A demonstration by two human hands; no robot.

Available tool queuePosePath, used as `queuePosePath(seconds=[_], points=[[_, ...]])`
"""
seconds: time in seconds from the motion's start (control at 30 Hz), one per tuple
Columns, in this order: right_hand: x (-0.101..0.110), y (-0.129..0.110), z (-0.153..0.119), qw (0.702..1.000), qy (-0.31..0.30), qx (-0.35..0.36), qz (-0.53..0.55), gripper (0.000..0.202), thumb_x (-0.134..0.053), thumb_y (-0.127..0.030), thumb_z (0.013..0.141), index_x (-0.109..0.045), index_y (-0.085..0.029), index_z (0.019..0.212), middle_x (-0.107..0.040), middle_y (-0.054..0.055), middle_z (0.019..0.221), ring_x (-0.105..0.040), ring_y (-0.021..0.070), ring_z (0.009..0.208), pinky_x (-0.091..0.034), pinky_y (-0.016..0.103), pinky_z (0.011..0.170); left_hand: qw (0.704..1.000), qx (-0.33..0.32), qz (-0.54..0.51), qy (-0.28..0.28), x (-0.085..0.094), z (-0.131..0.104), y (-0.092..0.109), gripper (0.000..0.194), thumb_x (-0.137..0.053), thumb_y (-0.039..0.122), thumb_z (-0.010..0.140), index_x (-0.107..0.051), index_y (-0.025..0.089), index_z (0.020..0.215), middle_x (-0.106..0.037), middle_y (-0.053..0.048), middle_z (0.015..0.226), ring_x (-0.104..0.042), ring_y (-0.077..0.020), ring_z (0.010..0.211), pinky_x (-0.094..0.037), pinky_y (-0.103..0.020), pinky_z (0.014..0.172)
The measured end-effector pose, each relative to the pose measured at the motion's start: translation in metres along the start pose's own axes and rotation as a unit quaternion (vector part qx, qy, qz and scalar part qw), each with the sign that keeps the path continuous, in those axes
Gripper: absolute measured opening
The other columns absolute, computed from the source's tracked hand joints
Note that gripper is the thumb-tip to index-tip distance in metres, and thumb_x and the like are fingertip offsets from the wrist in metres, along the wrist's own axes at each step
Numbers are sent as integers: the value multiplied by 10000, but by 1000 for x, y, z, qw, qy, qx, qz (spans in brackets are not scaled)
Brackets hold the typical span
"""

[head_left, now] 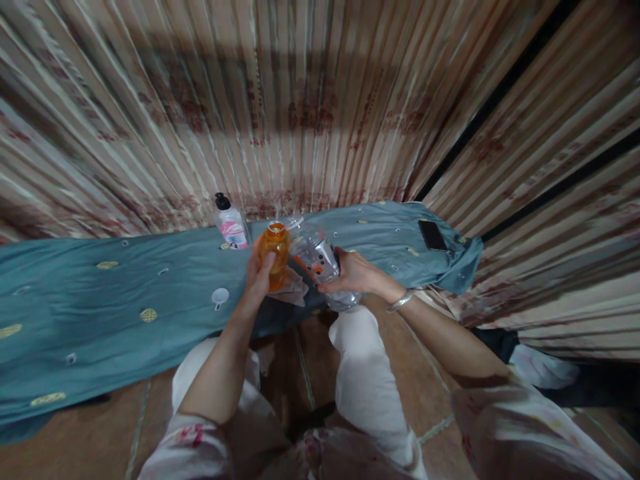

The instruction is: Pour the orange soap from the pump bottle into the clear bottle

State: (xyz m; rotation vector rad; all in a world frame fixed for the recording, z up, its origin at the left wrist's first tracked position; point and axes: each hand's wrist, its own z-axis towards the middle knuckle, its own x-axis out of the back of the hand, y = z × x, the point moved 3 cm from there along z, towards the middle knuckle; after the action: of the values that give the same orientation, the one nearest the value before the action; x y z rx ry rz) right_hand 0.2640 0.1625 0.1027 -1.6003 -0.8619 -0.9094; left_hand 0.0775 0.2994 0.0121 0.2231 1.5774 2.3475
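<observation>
My left hand is wrapped round an orange see-through bottle, held upright with its mouth uncovered. In my right hand is a larger clear plastic bottle with an orange and black print. It leans to the left, its neck close beside the orange bottle's mouth; whether they touch I cannot tell. Behind and below the orange bottle lies a pinkish cloth on the bench cover. A pump bottle with a black top and pink label stands to the left of my left hand.
A long bench under a teal patterned cloth runs across in front of me. On its right end lies a black phone. A pleated curtain hangs behind it. Brown floor tiles show below, between my knees.
</observation>
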Motion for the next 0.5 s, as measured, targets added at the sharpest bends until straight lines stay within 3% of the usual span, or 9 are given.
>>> queuePosePath(seconds=[0.27,0.5], points=[[-15,6,3,1000,5,-19,25,742,-739,-624,573,-530,-142,1096,-683,77,867,-636,222,761,-402,278,592,1000,7,0,4,2,1,-4,657,-586,602,802,-470,256,1348,-578,-66,1338,-521,-264,1267,-367,-451,1124],[-29,14,2,996,27,-15,82,678,-777,-537,562,-524,-166,1071,-689,86,958,-650,238,862,-436,293,672,1000,5,5,1,1,-2,-4,621,-593,568,811,-486,242,1329,-598,-67,1308,-553,-260,1227,-395,-422,1101]])
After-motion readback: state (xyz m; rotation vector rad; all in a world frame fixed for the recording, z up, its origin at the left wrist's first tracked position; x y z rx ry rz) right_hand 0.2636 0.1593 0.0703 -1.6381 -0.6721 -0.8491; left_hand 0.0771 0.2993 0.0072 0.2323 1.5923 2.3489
